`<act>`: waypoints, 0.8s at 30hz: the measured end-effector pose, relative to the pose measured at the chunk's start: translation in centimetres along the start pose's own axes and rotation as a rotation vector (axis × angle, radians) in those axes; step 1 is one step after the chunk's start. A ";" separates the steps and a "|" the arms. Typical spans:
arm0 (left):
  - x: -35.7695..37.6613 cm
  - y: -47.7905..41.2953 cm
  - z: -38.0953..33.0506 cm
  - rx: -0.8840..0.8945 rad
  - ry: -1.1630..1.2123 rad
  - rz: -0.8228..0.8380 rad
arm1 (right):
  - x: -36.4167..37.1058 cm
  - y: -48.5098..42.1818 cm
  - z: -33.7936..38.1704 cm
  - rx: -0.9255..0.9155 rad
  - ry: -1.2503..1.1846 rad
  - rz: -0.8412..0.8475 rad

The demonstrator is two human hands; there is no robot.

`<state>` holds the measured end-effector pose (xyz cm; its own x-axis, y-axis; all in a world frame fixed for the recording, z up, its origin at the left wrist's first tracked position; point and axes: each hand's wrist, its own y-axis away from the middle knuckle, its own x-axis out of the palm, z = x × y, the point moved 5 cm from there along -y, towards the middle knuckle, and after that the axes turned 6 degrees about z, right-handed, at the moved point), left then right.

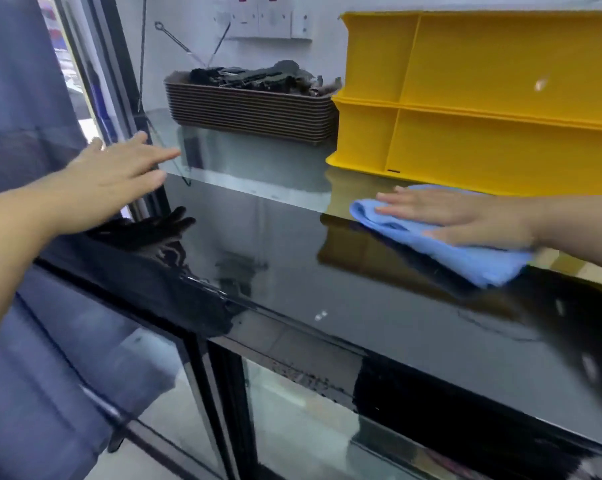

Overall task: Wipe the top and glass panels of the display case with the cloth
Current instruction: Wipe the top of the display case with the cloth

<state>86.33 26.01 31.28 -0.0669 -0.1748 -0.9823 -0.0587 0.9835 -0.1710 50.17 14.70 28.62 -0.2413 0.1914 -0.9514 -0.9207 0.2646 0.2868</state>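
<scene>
- Hovering over the left end of the display case [275, 265]: L hand [119, 168], fingers straight and slightly apart, holding nothing; its reflection is showing in the glossy black top.
- Stack of brown trays [251, 112] is sitting at the rear of the top, w/ dark items piled on it.
- Blue cloth [466, 261] is lying flat on the top, right of centre, just in front of the yellow crate [483, 98].
- R hand [472, 216] is pressing on the cloth, fingers straight and close together.
</scene>
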 end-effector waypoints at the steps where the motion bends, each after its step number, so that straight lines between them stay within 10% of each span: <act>1: 0.3 0.5 0.3 0.032 0.037 0.004 | -1.6 -2.0 -1.2 0.105 -0.062 -0.034; 5: 0.8 0.8 -0.8 0.060 0.164 0.010 | -3.8 -9.2 1.7 0.273 -0.003 -0.083; 12: 0.0 1.6 -0.7 0.029 0.176 -0.141 | -1.5 -3.6 9.0 -0.184 0.035 0.018; 20: -1.1 6.8 5.6 -0.114 0.211 -0.191 | -5.6 -16.8 5.7 0.365 -0.035 -0.119; 24: -0.7 6.6 8.5 -0.206 0.271 -0.195 | -7.7 -20.2 8.1 0.218 -0.385 -0.255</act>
<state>94.44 33.06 30.18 -0.2941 -0.3903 -0.8725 -0.2932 0.9057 -0.3063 73.07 15.52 31.06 0.1512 0.4185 -0.8955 -0.8404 0.5314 0.1065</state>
